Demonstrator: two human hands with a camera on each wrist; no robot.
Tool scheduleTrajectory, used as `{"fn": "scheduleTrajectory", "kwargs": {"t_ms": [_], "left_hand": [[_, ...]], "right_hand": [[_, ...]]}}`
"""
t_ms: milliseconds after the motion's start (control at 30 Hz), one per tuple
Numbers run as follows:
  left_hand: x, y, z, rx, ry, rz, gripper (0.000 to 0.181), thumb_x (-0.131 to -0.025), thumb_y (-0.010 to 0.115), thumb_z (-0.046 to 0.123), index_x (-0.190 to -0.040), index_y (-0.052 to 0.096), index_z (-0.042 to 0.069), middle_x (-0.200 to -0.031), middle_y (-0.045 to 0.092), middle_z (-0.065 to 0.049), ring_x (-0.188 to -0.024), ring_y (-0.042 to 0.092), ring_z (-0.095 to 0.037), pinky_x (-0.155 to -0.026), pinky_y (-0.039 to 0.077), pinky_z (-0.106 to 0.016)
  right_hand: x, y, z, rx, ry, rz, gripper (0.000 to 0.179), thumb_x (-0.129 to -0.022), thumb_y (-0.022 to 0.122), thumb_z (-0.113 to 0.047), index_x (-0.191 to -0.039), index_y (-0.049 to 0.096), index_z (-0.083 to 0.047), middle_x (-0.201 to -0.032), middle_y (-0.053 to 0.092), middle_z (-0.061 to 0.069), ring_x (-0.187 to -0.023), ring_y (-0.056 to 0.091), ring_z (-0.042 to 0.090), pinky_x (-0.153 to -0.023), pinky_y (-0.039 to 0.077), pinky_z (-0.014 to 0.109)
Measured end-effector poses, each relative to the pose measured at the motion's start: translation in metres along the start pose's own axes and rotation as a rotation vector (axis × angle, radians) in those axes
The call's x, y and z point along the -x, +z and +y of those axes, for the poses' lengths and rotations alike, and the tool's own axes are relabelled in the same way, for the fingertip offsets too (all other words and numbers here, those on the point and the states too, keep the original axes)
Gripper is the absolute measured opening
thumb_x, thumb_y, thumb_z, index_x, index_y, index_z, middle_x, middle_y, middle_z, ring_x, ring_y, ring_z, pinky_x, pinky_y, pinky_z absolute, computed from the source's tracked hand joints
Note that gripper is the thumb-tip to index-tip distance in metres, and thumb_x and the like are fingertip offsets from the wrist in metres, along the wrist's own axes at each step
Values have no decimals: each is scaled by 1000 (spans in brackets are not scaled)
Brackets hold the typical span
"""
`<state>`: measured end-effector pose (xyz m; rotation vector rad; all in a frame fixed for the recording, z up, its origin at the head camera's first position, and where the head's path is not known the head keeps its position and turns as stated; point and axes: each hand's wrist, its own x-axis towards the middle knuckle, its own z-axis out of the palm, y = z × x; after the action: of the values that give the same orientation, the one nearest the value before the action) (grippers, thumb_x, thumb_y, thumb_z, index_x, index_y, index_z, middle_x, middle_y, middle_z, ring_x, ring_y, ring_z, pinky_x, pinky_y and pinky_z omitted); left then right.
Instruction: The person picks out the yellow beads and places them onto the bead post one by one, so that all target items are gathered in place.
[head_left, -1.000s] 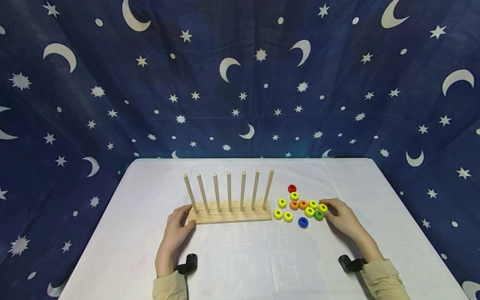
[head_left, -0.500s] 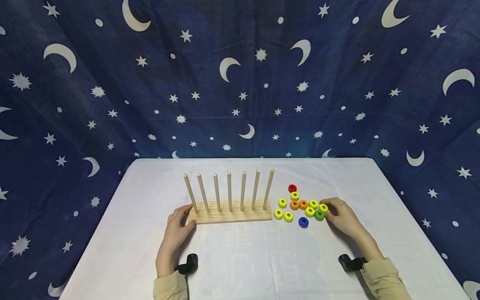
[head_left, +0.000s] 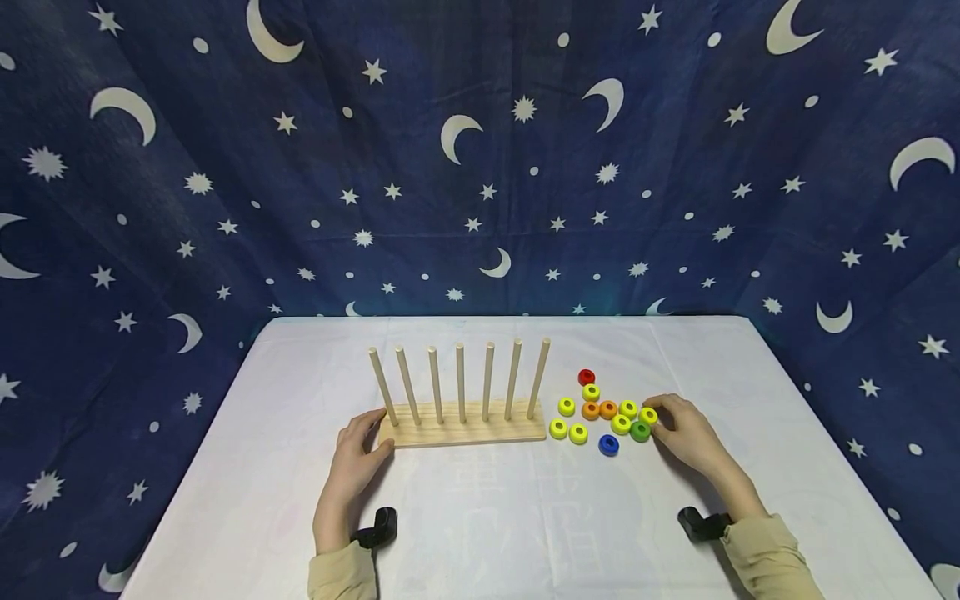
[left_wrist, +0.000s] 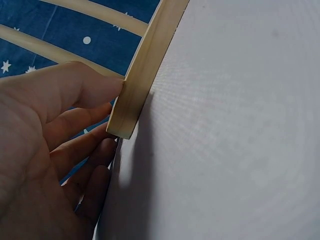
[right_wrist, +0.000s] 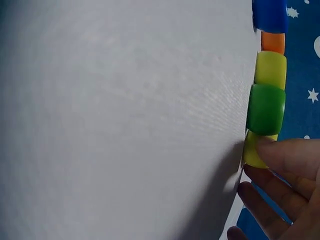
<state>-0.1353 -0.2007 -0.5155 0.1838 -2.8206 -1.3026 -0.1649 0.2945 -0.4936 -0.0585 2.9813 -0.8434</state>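
A wooden peg stand [head_left: 465, 434], with a row of several bare upright pegs, sits at the table's middle. My left hand [head_left: 356, 457] holds its left end, thumb at the front edge and fingers around the side; the left wrist view shows the thumb [left_wrist: 95, 90] against the wood. At the right end of a cluster of beads, my right hand [head_left: 690, 435] pinches a yellow bead [right_wrist: 253, 154] between thumb and fingers. A green bead [right_wrist: 266, 109] lies right beside it. Near these are a blue bead [head_left: 609, 445], orange beads [head_left: 591, 410], several other yellow beads and a red bead [head_left: 587, 377].
A white cloth [head_left: 480, 533] covers the table. Behind and at both sides hangs a dark blue curtain [head_left: 420, 150] with moons and stars. Each wrist wears a black camera mount [head_left: 378, 528]. The bead cluster lies just right of the stand.
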Motion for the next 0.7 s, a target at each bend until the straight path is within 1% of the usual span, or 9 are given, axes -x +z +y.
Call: {"fn": "scheduleTrajectory", "kwargs": {"t_ms": [233, 367, 467, 600, 700], "left_hand": [[0, 0, 0, -5, 1, -4, 56, -86, 64, 14, -139, 49, 6, -145, 45, -17, -131, 37, -35, -110, 31, -56], [0, 0, 1, -6, 0, 1, 56, -85, 65, 14, -138, 49, 6, -144, 45, -17, -131, 37, -35, -109, 32, -58], [0, -1, 1, -3, 2, -2, 56, -85, 64, 14, -138, 49, 6, -144, 45, -17, -130, 37, -35, -109, 31, -57], [0, -2, 1, -1, 6, -12, 56, -86, 64, 15, -139, 48, 6, -145, 44, -17, -131, 36, -34, -110, 30, -56], [0, -2, 1, -2, 8, -16, 56, -86, 63, 15, -139, 48, 5, -145, 44, -17, -132, 36, -34, -111, 30, -56]], "right_hand": [[-1, -2, 0, -13, 26, -13, 39, -86, 61, -5, -123, 54, 4, -130, 52, 30, -126, 41, 51, -105, 32, 66], [-2, -4, 0, -19, 34, -16, 40, -87, 60, -7, -124, 53, 3, -128, 54, 30, -125, 42, 52, -103, 32, 67], [-2, -6, 0, -22, 30, -6, 40, -87, 60, -9, -124, 53, 2, -124, 57, 29, -120, 47, 50, -100, 37, 65], [-2, -8, -1, -37, 20, 7, 39, -88, 61, -12, -124, 53, 1, -121, 59, 28, -111, 56, 46, -92, 46, 59], [-2, -9, -4, -51, 20, 12, 39, -88, 62, -12, -124, 53, 0, -120, 60, 27, -107, 59, 44, -88, 49, 55]]}}
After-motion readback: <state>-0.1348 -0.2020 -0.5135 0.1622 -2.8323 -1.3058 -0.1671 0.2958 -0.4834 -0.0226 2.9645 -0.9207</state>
